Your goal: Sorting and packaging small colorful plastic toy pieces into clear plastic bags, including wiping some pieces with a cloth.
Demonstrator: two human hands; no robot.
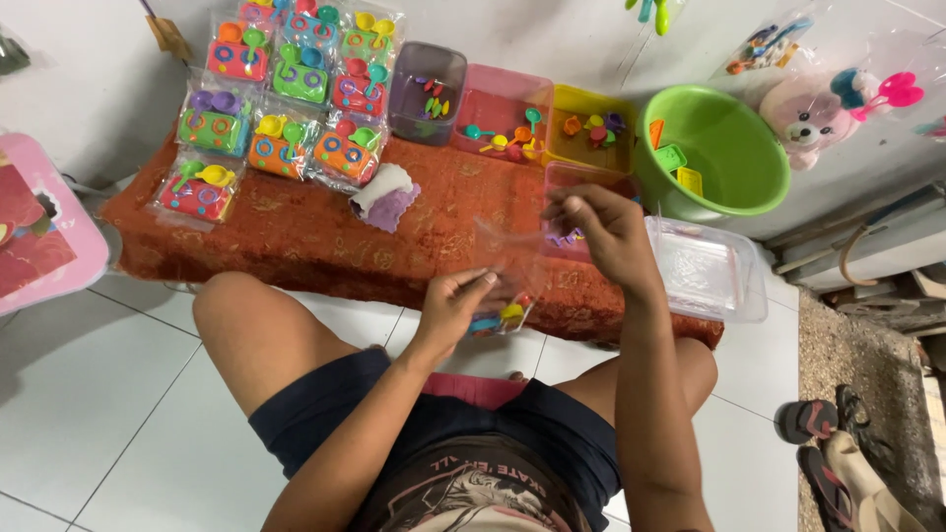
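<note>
I sit on a tiled floor in front of a low bench covered by an orange-red cloth (296, 232). My left hand (453, 300) pinches the edge of a clear plastic bag (503, 271) that holds several small coloured toy pieces (498, 317) at its bottom. My right hand (606, 227) grips the bag's upper edge, above a pink tub (581, 177). The bag hangs between my two hands, in front of the bench's near edge.
Several packed bags of colourful toys (286, 94) lie at the back left. A purple tub (429, 79), a pink tub (503, 108), a yellow tub (591, 123), a green basin (709, 148) and a clear lidded box (705, 266) stand along the bench. Sandals (823, 443) lie at right.
</note>
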